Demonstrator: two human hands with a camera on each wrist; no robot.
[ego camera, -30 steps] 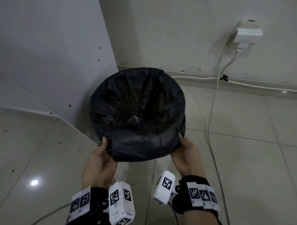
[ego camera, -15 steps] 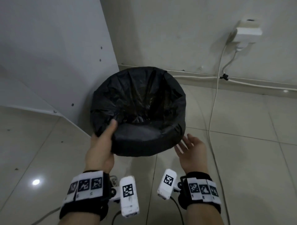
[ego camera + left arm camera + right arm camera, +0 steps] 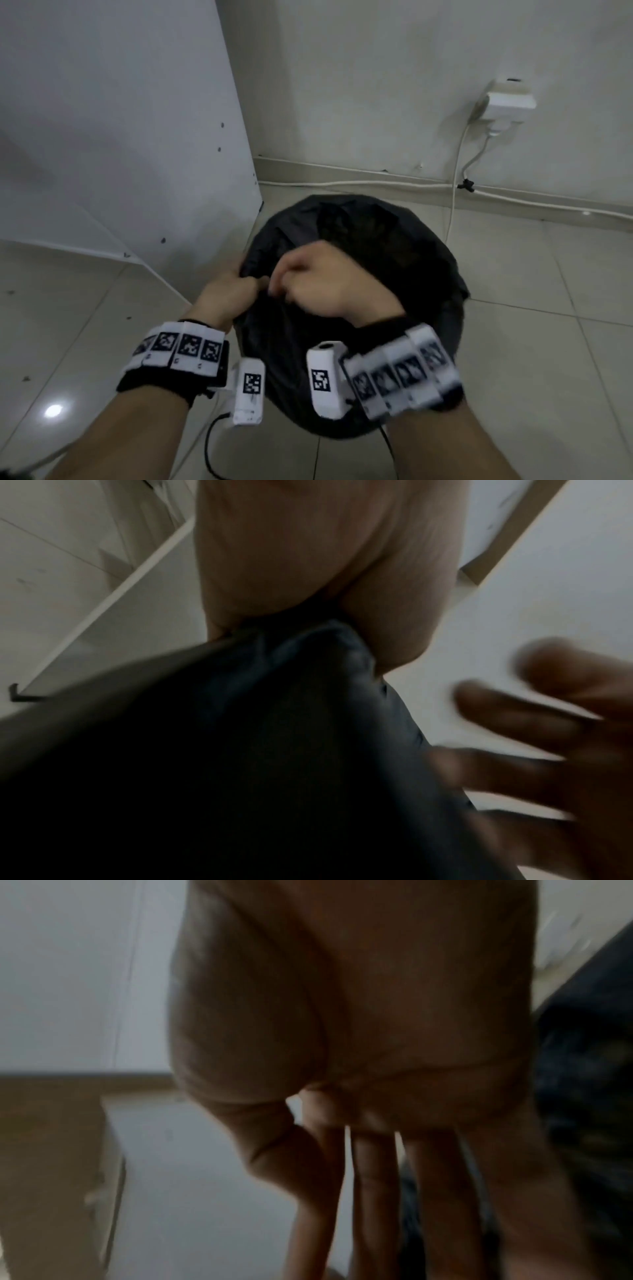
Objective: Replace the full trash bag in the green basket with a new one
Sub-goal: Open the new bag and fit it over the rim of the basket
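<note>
A black trash bag point(image 3: 394, 274) lines the basket and covers it wholly, so no green shows. My left hand point(image 3: 229, 294) grips a bunched fold of the bag's near-left rim; in the left wrist view the black plastic point(image 3: 240, 750) runs up into my palm point(image 3: 308, 561). My right hand point(image 3: 322, 281) is blurred over the bag's mouth, right beside the left hand. Its fingers point(image 3: 548, 723) look spread and straight, and the right wrist view shows my right hand point(image 3: 342, 1015) stretched out with nothing in it, the bag point(image 3: 589, 1042) at its right.
A white cabinet panel point(image 3: 120, 137) stands close on the left of the basket. A wall adapter point(image 3: 507, 102) hangs at the back right, with a white cable point(image 3: 452, 212) dropping to the tiled floor beside the bag. A black cord point(image 3: 210, 445) loops by my left wrist.
My left hand has closed on the bag's near-left rim and gathered it. My right hand left the basket's right side and swung across over the bag toward the left hand.
</note>
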